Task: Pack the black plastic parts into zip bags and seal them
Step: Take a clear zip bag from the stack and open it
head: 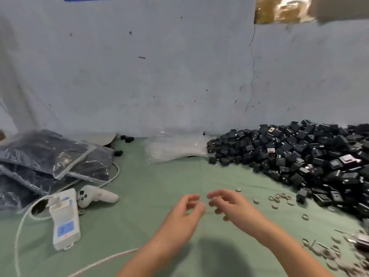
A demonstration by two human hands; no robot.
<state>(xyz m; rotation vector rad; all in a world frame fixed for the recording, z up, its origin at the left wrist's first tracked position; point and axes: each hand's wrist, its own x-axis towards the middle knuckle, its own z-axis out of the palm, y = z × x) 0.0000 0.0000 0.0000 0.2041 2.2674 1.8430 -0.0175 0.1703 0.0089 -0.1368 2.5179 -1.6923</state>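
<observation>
A big heap of black plastic parts (295,156) covers the right side of the green table (159,180). A stack of empty clear zip bags (173,148) lies against the wall, just left of the heap. Filled zip bags (46,156) holding dark parts are piled at the left. My left hand (185,212) and my right hand (229,204) hover close together over the middle of the table, fingers spread and curled, with nothing in either. Both hands are blurred.
A white power strip (63,218) with its cable (22,220) and a white controller (95,195) lie at the left front. Small grey rings and discs (279,198) are scattered right of my hands, with more and some metal pins at the bottom right. Stray black parts (127,138) sit by the wall.
</observation>
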